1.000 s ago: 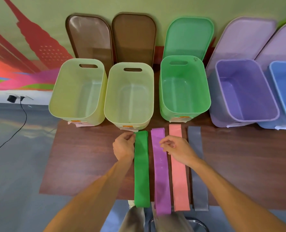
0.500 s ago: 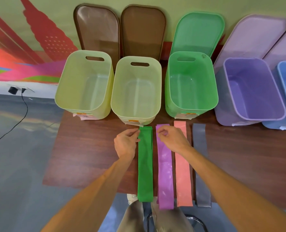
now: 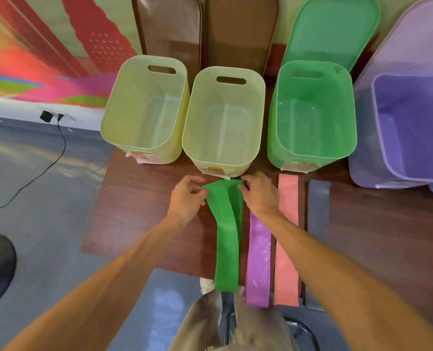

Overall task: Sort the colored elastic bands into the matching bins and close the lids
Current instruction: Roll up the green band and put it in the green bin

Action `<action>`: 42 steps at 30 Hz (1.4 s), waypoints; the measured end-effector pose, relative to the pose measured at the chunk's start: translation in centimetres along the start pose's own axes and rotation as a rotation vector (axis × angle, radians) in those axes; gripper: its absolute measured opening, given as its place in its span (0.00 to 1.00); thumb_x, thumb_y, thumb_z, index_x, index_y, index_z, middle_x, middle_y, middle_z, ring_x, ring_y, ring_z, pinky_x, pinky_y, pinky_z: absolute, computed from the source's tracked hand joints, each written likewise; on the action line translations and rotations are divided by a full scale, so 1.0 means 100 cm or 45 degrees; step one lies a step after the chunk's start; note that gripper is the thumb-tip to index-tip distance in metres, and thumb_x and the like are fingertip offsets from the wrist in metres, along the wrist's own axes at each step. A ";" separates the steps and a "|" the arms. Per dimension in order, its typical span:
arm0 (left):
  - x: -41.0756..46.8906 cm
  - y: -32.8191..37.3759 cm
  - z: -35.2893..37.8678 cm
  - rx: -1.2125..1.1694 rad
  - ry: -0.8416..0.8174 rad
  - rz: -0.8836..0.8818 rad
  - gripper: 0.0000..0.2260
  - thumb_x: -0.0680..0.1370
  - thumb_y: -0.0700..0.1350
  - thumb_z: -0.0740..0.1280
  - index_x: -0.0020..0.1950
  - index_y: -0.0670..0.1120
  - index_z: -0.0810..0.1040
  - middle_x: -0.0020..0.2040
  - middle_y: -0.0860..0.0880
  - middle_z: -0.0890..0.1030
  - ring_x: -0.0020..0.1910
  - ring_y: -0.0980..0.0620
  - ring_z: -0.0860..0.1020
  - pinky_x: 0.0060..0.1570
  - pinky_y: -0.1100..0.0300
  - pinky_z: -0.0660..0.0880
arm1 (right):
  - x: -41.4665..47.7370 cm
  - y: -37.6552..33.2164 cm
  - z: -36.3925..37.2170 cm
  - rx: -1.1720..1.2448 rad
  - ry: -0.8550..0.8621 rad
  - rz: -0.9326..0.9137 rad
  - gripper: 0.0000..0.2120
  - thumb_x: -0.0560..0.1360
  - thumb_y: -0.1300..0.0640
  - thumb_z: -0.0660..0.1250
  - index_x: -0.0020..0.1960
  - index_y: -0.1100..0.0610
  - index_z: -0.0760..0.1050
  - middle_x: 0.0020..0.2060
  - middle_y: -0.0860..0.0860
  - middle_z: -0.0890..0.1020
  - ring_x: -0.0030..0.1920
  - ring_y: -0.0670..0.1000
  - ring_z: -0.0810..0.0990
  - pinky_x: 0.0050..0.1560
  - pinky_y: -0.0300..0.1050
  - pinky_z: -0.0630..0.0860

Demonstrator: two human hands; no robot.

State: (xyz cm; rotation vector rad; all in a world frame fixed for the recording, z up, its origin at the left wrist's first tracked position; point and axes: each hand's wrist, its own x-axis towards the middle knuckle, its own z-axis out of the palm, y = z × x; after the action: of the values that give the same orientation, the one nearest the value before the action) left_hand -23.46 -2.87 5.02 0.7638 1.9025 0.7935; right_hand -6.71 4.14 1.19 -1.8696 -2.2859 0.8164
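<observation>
Green band (image 3: 226, 239) now lifted by both hands (image 3: 187, 196) (image 3: 259, 196); purple band (image 3: 258, 262) partly hidden.

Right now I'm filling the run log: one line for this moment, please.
left hand: pinching green band far end | right hand: pinching same end | green bin: open, empty

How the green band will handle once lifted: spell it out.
Probably floppy: the green band curves and splays between the left hand and right hand. Likely light: fingertip pinches alone hold its far end. Its near end, overhanging the table, may dangle.
</observation>
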 end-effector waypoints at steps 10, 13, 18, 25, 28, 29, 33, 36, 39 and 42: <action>-0.004 -0.001 -0.008 0.071 -0.060 -0.089 0.07 0.74 0.40 0.67 0.50 0.45 0.81 0.39 0.47 0.82 0.31 0.54 0.77 0.41 0.56 0.76 | -0.008 -0.001 0.007 0.013 0.253 -0.055 0.08 0.77 0.55 0.67 0.54 0.52 0.82 0.48 0.50 0.85 0.45 0.53 0.82 0.41 0.44 0.76; -0.008 0.002 -0.012 0.062 -0.058 -0.013 0.01 0.73 0.43 0.71 0.43 0.47 0.80 0.38 0.47 0.82 0.31 0.54 0.76 0.41 0.59 0.76 | -0.015 -0.001 0.002 0.010 0.282 -0.080 0.07 0.77 0.56 0.67 0.52 0.53 0.82 0.46 0.51 0.85 0.44 0.53 0.82 0.40 0.43 0.75; -0.012 0.014 -0.023 0.188 -0.133 0.106 0.03 0.73 0.43 0.71 0.40 0.46 0.78 0.38 0.47 0.82 0.27 0.56 0.76 0.36 0.64 0.74 | -0.029 -0.009 -0.022 0.282 0.164 -0.151 0.05 0.75 0.58 0.68 0.50 0.56 0.81 0.43 0.50 0.85 0.41 0.48 0.81 0.44 0.41 0.76; -0.035 0.047 -0.050 0.729 -0.355 0.467 0.06 0.74 0.44 0.70 0.49 0.44 0.83 0.38 0.49 0.81 0.32 0.58 0.74 0.41 0.63 0.71 | -0.055 -0.025 -0.077 0.205 -0.105 -0.231 0.10 0.75 0.60 0.69 0.55 0.58 0.81 0.46 0.53 0.84 0.43 0.46 0.79 0.50 0.38 0.74; -0.054 0.074 -0.060 0.816 -0.351 0.622 0.06 0.75 0.45 0.70 0.49 0.43 0.82 0.40 0.48 0.81 0.36 0.54 0.76 0.40 0.64 0.69 | -0.077 -0.037 -0.106 0.149 -0.103 -0.265 0.06 0.72 0.62 0.69 0.48 0.58 0.82 0.39 0.50 0.82 0.36 0.42 0.77 0.43 0.38 0.73; -0.062 0.084 -0.063 0.840 -0.358 0.669 0.06 0.75 0.45 0.70 0.49 0.43 0.82 0.39 0.49 0.81 0.36 0.53 0.76 0.37 0.65 0.68 | -0.086 -0.040 -0.117 0.145 -0.092 -0.268 0.05 0.71 0.62 0.69 0.47 0.57 0.81 0.36 0.47 0.81 0.35 0.41 0.76 0.41 0.38 0.72; -0.089 0.121 -0.074 0.716 -0.445 0.761 0.05 0.75 0.43 0.69 0.48 0.44 0.80 0.32 0.51 0.78 0.28 0.55 0.75 0.34 0.66 0.72 | -0.120 -0.053 -0.160 0.186 -0.026 -0.247 0.04 0.70 0.59 0.70 0.45 0.56 0.79 0.35 0.45 0.80 0.36 0.42 0.78 0.42 0.40 0.77; -0.105 0.146 -0.079 0.583 -0.471 0.807 0.03 0.75 0.42 0.69 0.48 0.44 0.80 0.33 0.49 0.78 0.29 0.53 0.74 0.34 0.66 0.72 | -0.137 -0.058 -0.188 0.313 0.014 -0.220 0.04 0.72 0.61 0.70 0.42 0.54 0.77 0.34 0.46 0.80 0.32 0.43 0.79 0.39 0.39 0.78; -0.116 0.177 -0.077 0.514 -0.453 0.911 0.03 0.75 0.43 0.69 0.47 0.44 0.80 0.31 0.50 0.78 0.28 0.54 0.74 0.29 0.71 0.68 | -0.140 -0.061 -0.215 0.312 0.220 -0.215 0.07 0.71 0.62 0.69 0.39 0.51 0.75 0.32 0.45 0.79 0.28 0.42 0.77 0.34 0.35 0.74; -0.121 0.215 -0.068 0.426 -0.421 1.005 0.04 0.75 0.43 0.70 0.47 0.43 0.80 0.33 0.49 0.79 0.29 0.54 0.75 0.33 0.67 0.71 | -0.129 -0.063 -0.247 0.285 0.489 -0.226 0.06 0.71 0.62 0.68 0.41 0.52 0.75 0.32 0.44 0.77 0.31 0.46 0.76 0.39 0.40 0.74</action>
State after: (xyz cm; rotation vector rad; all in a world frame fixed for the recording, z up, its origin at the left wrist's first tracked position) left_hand -20.77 -0.72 30.40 1.7959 1.4262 0.7417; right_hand 0.47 0.06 28.56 -1.5442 -1.9961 0.5983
